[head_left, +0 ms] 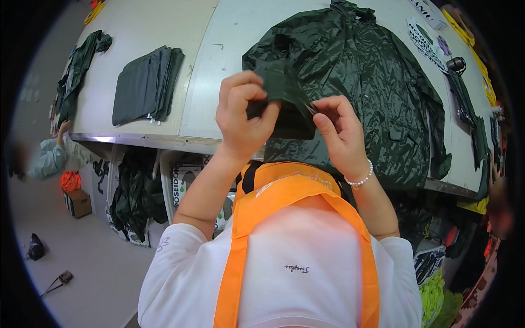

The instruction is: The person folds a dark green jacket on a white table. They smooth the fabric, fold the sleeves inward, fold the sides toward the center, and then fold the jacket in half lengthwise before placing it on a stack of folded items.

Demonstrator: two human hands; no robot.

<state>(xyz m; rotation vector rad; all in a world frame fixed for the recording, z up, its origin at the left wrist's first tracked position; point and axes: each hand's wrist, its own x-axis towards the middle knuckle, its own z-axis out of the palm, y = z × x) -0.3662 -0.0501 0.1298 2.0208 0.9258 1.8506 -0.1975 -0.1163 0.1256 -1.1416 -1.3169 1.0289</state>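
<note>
In front of my chest I hold a dark green piece of fabric, which looks like a pouch or sleeve end with its opening toward me (295, 101). My left hand (240, 112) is closed on its left side, the thumb near the opening. With thumb and forefinger, my right hand (342, 131) pinches the right edge of that opening; whether anything small is between those fingers I cannot make out. Beneath and beyond my hands, a shiny dark green raincoat (363, 82) lies spread over the table, its collar at the far end.
A stack of folded dark green garments (145, 87) lies on the white table (216, 60) to the left. Bins below hold dark green garments (139, 191). People stand at both sides. A cardboard box (80, 203) with an orange bag (70, 180) sits on the floor.
</note>
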